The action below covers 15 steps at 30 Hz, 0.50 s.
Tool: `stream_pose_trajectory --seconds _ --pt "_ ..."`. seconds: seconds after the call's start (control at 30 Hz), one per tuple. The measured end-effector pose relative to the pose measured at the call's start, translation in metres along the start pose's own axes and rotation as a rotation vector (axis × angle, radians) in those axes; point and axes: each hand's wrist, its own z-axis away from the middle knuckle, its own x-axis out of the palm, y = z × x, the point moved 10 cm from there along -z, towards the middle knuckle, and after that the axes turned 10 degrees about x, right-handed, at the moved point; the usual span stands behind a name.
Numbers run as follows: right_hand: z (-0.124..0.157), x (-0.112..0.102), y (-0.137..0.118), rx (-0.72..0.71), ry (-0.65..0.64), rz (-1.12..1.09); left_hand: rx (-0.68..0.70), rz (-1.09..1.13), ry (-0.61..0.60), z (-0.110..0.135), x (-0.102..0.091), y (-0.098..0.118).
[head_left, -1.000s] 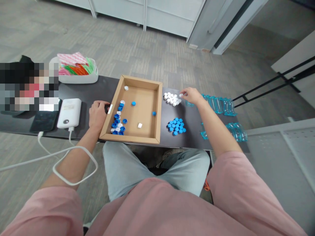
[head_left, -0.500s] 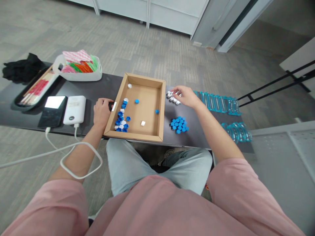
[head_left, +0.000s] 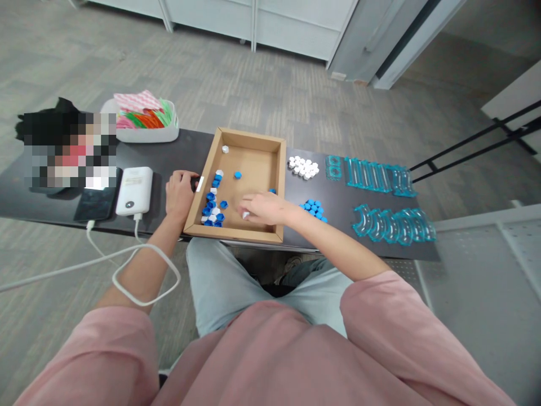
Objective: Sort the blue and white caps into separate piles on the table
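A shallow cardboard box (head_left: 240, 233) holds loose blue and white hexagonal pieces, most of them clustered along its left side. My right hand (head_left: 264, 208) reaches in over the right wall, its fingertips pinched around a white hexagonal piece (head_left: 245, 215) near the box floor. One blue hexagonal piece (head_left: 238, 175) lies just beyond those fingers; another by the right wall is partly covered by the hand. Outside the left wall rests my left hand (head_left: 180, 192), fingers curled against a small black object (head_left: 195, 183) whose kind I cannot make out.
Right of the box are a pile of white hexagonal pieces (head_left: 303, 167) and blue ones (head_left: 314, 208), then rows of clear teal plastic parts (head_left: 367, 175). To the left lie a white power bank (head_left: 135, 190) with a cable, a phone (head_left: 97, 203) and a white basket (head_left: 147, 134).
My right hand has moved left and nearer, from the white pile into the box, onto the white piece there. My left hand stays by the box's left wall. The view shifted slightly.
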Motion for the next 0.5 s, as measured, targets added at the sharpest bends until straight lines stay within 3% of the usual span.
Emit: stream_pose_trajectory --seconds 0.13,0.3,0.4,0.5 --pt "0.02 -0.032 0.038 0.041 0.168 -0.242 0.004 0.011 0.011 0.0 -0.001 0.0" --pt "0.062 -0.077 0.132 0.251 0.449 -0.397 -0.007 0.02 0.017 0.0 -0.001 -0.001" --pt "0.077 -0.083 0.182 0.379 0.536 -0.308 -0.007 0.016 0.012 0.0 0.0 -0.001" --pt "0.071 -0.072 0.209 0.44 0.51 -0.201 -0.012 0.011 0.005 0.0 0.001 -0.003"
